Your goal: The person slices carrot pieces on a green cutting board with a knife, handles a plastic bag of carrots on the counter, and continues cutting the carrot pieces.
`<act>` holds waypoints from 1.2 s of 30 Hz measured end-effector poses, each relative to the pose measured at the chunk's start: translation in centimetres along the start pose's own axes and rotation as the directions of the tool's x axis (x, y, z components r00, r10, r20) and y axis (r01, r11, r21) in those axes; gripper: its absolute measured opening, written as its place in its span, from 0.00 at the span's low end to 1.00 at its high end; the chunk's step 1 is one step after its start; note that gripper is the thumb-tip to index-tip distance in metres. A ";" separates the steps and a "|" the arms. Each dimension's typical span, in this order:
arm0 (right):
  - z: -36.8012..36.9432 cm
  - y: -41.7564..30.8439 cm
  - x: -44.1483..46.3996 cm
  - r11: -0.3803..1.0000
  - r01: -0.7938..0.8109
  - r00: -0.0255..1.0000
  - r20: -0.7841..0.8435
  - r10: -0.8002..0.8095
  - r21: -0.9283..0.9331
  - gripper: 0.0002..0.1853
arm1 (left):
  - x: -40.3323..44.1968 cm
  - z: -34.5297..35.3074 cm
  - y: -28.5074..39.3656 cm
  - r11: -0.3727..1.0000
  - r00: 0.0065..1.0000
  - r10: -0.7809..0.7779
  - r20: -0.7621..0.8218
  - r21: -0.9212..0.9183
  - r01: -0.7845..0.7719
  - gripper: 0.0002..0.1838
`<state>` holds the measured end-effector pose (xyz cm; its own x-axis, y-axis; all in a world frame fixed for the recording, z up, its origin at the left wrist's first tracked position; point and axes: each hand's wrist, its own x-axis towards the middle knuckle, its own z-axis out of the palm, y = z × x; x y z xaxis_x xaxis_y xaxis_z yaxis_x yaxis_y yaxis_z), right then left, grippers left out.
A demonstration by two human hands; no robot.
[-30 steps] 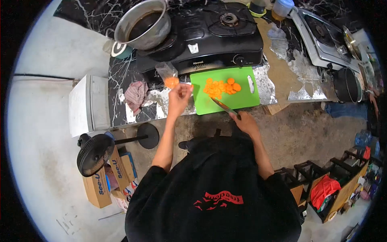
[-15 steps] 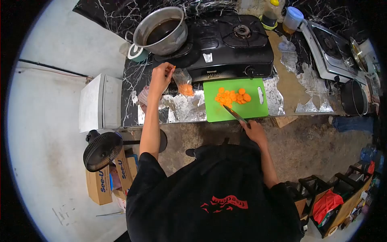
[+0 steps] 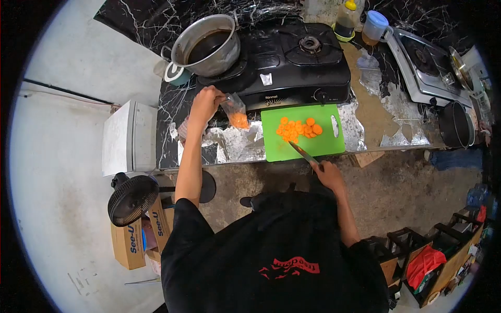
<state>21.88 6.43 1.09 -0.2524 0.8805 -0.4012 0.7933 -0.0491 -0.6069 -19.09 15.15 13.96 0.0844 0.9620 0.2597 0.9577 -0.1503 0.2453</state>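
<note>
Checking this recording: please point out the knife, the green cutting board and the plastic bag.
Knife (image 3: 302, 151): head view, middle of the blade.
Green cutting board (image 3: 327, 142): head view, bare surface toward its lower right.
Plastic bag (image 3: 234, 105): head view, clear upper part.

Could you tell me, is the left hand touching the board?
Apart. The head view shows the left hand well to one side of the board, with the bag between them.

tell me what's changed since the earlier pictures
The left hand has moved left and forward, from beside the cutting board to the mouth of the plastic bag; whether it grips the plastic bag is unclear. The right hand still holds the knife; the carrot slices stay on the cutting board.
</note>
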 end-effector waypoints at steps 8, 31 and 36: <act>-1.6 -1.1 -0.6 0.999 -0.045 0.992 0.121 0.044 -0.002 0.34 | -0.2 -0.3 0.4 0.999 0.997 0.050 -0.062 0.020 -0.049 0.06; 0.2 0.3 0.2 1.000 0.011 0.998 -0.058 -0.011 0.003 0.32 | -12.0 16.2 14.4 0.841 0.917 -0.393 0.067 -0.377 0.388 0.07; -0.2 0.8 0.1 0.999 -0.005 1.000 0.003 0.004 0.041 0.34 | -12.0 16.3 13.9 0.883 0.942 -0.337 0.011 -0.344 0.320 0.07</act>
<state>22.60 6.60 0.68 -0.2506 0.8788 -0.4061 0.7708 -0.0726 -0.6329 -2.29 5.20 -1.00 -0.2399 0.9588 0.1519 0.7781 0.0964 0.6207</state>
